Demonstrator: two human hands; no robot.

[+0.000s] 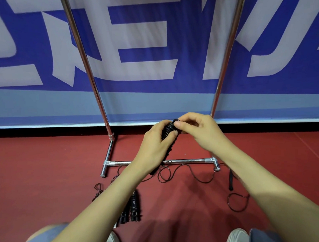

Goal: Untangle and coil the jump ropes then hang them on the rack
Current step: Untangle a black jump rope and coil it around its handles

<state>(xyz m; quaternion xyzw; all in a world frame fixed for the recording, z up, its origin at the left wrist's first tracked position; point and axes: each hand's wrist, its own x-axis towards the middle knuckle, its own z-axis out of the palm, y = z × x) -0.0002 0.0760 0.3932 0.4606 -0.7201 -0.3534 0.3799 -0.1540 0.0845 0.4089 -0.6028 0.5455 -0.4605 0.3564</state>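
Note:
I hold a black jump rope bundle (168,131) wound tightly around its handles, above the rack's base. My left hand (154,143) grips the bundle's middle. My right hand (198,130) pinches the rope's end at the top of the bundle. The chrome rack (186,160) stands in front of me, two uprights rising from a floor bar. On the red floor lie a wound rope bundle (134,207), a small coiled rope (98,188) at the left, and a loose black rope (194,174) with one handle (231,182) at the right.
A blue and white banner (151,56) forms a wall right behind the rack. My white shoes (238,237) and blue-clad knees show at the bottom edge. The loose rope's loop (238,201) sprawls on the floor near my right forearm.

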